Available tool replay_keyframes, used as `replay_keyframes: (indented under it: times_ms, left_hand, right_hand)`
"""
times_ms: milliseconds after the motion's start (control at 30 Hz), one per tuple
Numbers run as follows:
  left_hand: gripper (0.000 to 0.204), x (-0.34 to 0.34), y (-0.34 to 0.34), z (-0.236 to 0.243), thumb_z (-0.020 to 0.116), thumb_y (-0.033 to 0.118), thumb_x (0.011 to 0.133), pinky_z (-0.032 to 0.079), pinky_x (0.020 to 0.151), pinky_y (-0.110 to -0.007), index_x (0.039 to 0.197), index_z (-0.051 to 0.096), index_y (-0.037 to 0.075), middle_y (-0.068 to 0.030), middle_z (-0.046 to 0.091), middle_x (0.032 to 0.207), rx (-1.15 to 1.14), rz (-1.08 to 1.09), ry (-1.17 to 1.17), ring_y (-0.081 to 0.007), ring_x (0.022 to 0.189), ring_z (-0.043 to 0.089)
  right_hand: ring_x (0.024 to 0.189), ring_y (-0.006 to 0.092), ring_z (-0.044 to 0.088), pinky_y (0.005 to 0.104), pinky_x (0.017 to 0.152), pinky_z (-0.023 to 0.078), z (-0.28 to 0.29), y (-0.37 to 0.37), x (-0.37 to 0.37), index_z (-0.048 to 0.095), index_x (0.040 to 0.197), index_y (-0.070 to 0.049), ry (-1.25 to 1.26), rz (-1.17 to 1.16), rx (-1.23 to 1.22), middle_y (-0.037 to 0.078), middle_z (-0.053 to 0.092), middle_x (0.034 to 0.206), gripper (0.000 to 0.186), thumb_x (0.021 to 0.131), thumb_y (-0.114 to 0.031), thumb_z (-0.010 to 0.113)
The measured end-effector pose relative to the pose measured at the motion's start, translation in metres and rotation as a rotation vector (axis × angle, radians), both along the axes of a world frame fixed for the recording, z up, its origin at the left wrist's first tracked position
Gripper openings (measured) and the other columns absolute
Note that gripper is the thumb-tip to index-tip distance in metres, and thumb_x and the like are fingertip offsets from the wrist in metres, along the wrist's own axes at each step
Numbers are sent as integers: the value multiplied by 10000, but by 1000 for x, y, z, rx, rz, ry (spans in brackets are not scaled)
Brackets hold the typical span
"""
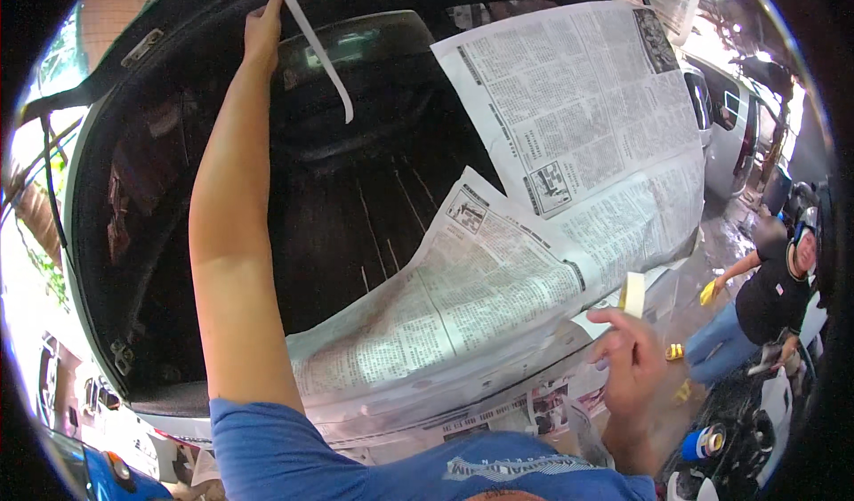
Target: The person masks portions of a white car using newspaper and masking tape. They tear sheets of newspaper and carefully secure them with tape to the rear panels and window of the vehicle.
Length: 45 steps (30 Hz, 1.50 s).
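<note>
My left hand (pixel 262 31) reaches far up to the upper edge of a car's open rear opening, its fingers closed on one end of a pale strip of masking tape (pixel 313 45). The strip's other end dangles free over the dark interior. At the lower right, my right hand (pixel 630 359) has its fingers curled at a cream roll of masking tape (pixel 633 294), which sits at the fingertips. Newspaper sheets (pixel 587 101) cover the right side of the opening, and another newspaper sheet (pixel 445 296) lies along its lower edge, its left part curving loosely.
The car's dark cargo space (pixel 356 189) shows between my arm and the paper. At the right a co-worker in a black shirt (pixel 765 296) bends, with a yellow cloth-like thing (pixel 709 292) in one hand. A blue can (pixel 703 443) stands low right. A white vehicle (pixel 734 127) is behind.
</note>
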<state>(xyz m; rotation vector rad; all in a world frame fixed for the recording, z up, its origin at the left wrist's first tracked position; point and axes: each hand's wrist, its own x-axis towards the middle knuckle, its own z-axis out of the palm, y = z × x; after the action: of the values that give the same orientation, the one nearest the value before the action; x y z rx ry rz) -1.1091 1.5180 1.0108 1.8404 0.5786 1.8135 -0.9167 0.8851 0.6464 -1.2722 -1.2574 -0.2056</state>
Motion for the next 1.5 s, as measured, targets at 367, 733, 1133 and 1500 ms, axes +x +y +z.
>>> replay_keyframes:
  times_ms: [367, 733, 1133, 1500]
  left_hand:
    - [711, 77, -83, -253, 600, 500, 1019, 311, 1231, -504, 1520, 442, 21, -178, 478, 1560, -193, -700, 1141, -325, 1473, 411]
    - [556, 22, -191, -354, 638, 330, 1002, 363, 1196, -450, 1438, 533, 1, -164, 450, 1519, -750, -665, 1614, -287, 1438, 403]
    - [486, 38, -188, -392, 665, 324, 992, 434, 1126, -410, 1379, 579, 44, -128, 574, 1364, -662, -562, 1779, -260, 1316, 516]
    - [477, 27, -168, -378, 678, 306, 986, 454, 1102, -387, 1388, 581, 68, -98, 616, 1310, -713, -606, 1598, -244, 1277, 551]
  right_hand:
    - [789, 230, 692, 335, 680, 576, -31, -23, 15, 661, 1238, -10, -33, -65, 72, 241, 670, 1240, 317, 940, 78, 601]
    - [830, 247, 704, 328, 701, 582, -12, -18, 54, 674, 1237, 5, -218, 178, 155, 233, 699, 1173, 323, 945, 109, 584]
    - [791, 193, 694, 300, 693, 602, -6, -52, 61, 648, 1217, 14, -270, 63, 311, 242, 657, 1247, 274, 994, 105, 519]
    - [792, 230, 661, 344, 737, 564, 1, -29, 54, 656, 1241, -11, -145, -160, 271, 218, 653, 1236, 306, 964, 63, 549]
